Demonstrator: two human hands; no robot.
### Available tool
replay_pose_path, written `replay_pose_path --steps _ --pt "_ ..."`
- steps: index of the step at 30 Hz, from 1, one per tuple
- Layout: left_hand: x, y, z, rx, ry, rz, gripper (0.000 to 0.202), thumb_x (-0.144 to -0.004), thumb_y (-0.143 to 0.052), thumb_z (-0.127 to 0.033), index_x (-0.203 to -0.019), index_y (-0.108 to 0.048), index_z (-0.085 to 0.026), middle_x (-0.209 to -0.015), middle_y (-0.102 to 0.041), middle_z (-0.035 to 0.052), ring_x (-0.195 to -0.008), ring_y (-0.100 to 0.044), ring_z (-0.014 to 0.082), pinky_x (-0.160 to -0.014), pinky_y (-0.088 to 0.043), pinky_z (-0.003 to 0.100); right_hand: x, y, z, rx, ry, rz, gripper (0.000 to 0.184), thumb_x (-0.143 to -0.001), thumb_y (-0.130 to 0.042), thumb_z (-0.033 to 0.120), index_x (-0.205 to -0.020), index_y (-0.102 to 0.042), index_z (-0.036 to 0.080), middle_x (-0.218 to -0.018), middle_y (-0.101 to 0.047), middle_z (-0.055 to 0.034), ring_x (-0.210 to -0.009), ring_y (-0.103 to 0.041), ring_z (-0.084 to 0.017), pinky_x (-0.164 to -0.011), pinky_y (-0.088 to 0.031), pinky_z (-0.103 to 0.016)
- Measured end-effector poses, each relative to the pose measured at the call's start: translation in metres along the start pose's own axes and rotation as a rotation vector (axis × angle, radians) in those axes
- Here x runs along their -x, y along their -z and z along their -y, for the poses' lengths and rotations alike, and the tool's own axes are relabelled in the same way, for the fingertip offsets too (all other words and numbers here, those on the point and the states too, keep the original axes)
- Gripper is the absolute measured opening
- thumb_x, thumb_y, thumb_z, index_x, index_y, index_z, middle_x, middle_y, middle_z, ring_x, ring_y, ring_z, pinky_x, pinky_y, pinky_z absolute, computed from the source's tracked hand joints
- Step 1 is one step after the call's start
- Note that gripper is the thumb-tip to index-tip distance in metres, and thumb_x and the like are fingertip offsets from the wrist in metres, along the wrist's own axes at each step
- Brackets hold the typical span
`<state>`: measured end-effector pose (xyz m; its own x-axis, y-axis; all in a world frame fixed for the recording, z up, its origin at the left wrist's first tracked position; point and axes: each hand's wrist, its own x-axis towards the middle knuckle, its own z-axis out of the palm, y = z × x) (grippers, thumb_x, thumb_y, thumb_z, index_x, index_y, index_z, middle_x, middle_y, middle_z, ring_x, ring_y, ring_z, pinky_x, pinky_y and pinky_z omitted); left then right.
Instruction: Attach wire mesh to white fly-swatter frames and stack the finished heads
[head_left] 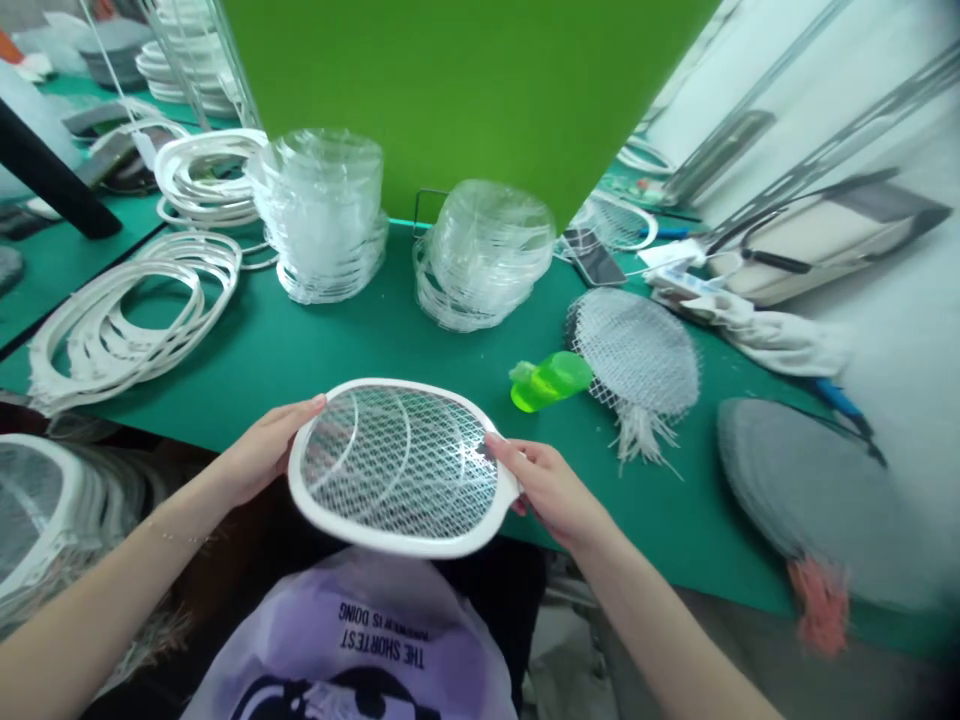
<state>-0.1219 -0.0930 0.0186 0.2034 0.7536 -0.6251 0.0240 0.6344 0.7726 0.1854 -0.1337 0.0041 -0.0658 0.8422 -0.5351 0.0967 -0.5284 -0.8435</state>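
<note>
- The person's left hand [259, 450] grips the left end of an oval mesh frame [401, 465], fingers at its white rim
- The right hand [551, 490] grasps the opposite end, its thumb lying on top where the mesh meets the rim
- The mesh frame is held between both hands, in front of the body, at the near edge of the green table [337, 345] and above the lap
- A bright green cylinder [559, 380] lies beyond the right hand, just beside a pile of mesh sheets [637, 345]
- Farther right sits a darker grey mesh stack [810, 500], with reddish strands at its near end
- Two stacks of clear rings [322, 220] stand before the green panel [465, 100]
- White oval rings [135, 310] lie overlapping on the table's left
- A phone [596, 258] lies behind the mesh sheets
</note>
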Motion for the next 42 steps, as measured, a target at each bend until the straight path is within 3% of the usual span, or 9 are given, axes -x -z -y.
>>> replay_pose_path --steps 6,10,12,15,18,21,25,36,42 --pt "0.026 0.000 0.001 0.011 -0.021 -0.057 0.056 -0.072 -0.079 -0.053 -0.107 -0.057 -0.015 -0.052 -0.066 0.0015 -0.034 -0.060 0.0149 -0.031 -0.042 0.015 -0.005 -0.010 0.011 0.400 0.058 -0.118 0.067 -0.084 -0.041 0.081 -0.065 -0.059 0.020 -0.054 -0.058 -0.0042 -0.049 -0.054 -0.016 -0.047 -0.045 -0.030" --pt "0.026 -0.006 0.002 0.044 -0.022 -0.122 0.050 -0.081 -0.069 -0.046 -0.115 -0.057 -0.012 -0.048 -0.063 0.0014 -0.035 -0.060 0.0149 -0.031 -0.042 0.014 0.025 -0.026 0.015 0.997 0.857 -0.535 0.060 -0.092 -0.049 0.067 -0.112 -0.068 0.013 -0.108 -0.073 -0.0187 -0.102 -0.067 -0.033 -0.085 -0.054 -0.046" --pt "0.027 -0.009 -0.001 0.034 -0.026 -0.120 0.053 -0.087 -0.063 -0.043 -0.126 -0.054 -0.009 -0.048 -0.063 0.0016 -0.036 -0.061 0.0146 -0.032 -0.041 0.014 0.039 -0.034 0.013 1.119 1.230 -0.447 0.044 -0.093 -0.061 0.045 -0.122 -0.064 0.011 -0.115 -0.072 -0.0163 -0.108 -0.066 -0.030 -0.096 -0.052 -0.045" --pt "0.036 -0.010 -0.011 -0.069 -0.040 -0.122 0.067 -0.094 -0.052 -0.044 -0.149 -0.035 -0.009 -0.051 -0.064 0.0006 -0.039 -0.063 0.0173 -0.036 -0.045 0.018 0.043 -0.041 0.007 1.130 1.447 -0.326 0.030 -0.092 -0.059 0.008 -0.121 -0.064 0.010 -0.102 -0.076 -0.0102 -0.093 -0.071 -0.022 -0.087 -0.057 -0.034" --pt "0.048 -0.005 -0.019 -0.505 -0.223 -0.283 0.073 -0.098 -0.043 -0.055 -0.158 -0.027 -0.016 -0.065 -0.070 0.0041 -0.057 -0.072 0.0237 -0.052 -0.056 0.030 0.030 -0.042 0.009 1.080 1.491 -0.321 0.035 -0.091 -0.057 0.002 -0.125 -0.062 0.010 -0.099 -0.076 -0.0101 -0.090 -0.072 -0.021 -0.081 -0.060 -0.032" --pt "0.055 0.000 -0.016 -1.072 -0.796 -0.547 0.069 -0.090 -0.059 -0.062 -0.147 -0.051 -0.025 -0.105 -0.074 0.0116 -0.099 -0.072 0.0324 -0.087 -0.057 0.045 0.014 -0.043 0.020 1.076 1.561 -0.301 0.032 -0.093 -0.055 0.002 -0.123 -0.063 0.011 -0.097 -0.077 -0.0097 -0.087 -0.074 -0.021 -0.079 -0.061 -0.033" --pt "0.058 -0.006 -0.015 -1.270 -1.412 -0.220 0.050 -0.095 -0.065 -0.023 -0.143 -0.054 -0.028 -0.127 -0.070 0.0061 -0.122 -0.063 0.0244 -0.113 -0.041 0.040 0.008 -0.041 0.045 1.023 1.546 -0.202 0.024 -0.094 -0.055 0.005 -0.117 -0.062 0.012 -0.092 -0.076 -0.0091 -0.080 -0.072 -0.020 -0.070 -0.060 -0.031" --pt "0.062 -0.008 -0.046 -0.909 -1.333 0.012 0.028 -0.095 -0.061 -0.010 -0.122 -0.066 -0.017 -0.105 -0.077 0.0080 -0.085 -0.074 0.0162 -0.076 -0.055 0.022 0.025 -0.030 0.093 0.963 1.356 -0.032 0.027 -0.097 -0.060 0.038 -0.117 -0.064 0.020 -0.093 -0.070 -0.0077 -0.081 -0.065 -0.018 -0.066 -0.053 -0.027" --pt "0.068 -0.024 -0.050 -0.721 -1.247 0.067 0.021 -0.091 -0.064 -0.012 -0.110 -0.074 -0.014 -0.090 -0.079 0.0076 -0.071 -0.073 0.0148 -0.065 -0.054 0.019 0.029 -0.044 0.113 1.083 1.457 0.011 0.035 -0.105 -0.042 0.036 -0.078 -0.057 0.019 -0.067 -0.057 0.0000 -0.058 -0.049 -0.012 -0.052 -0.032 -0.024"
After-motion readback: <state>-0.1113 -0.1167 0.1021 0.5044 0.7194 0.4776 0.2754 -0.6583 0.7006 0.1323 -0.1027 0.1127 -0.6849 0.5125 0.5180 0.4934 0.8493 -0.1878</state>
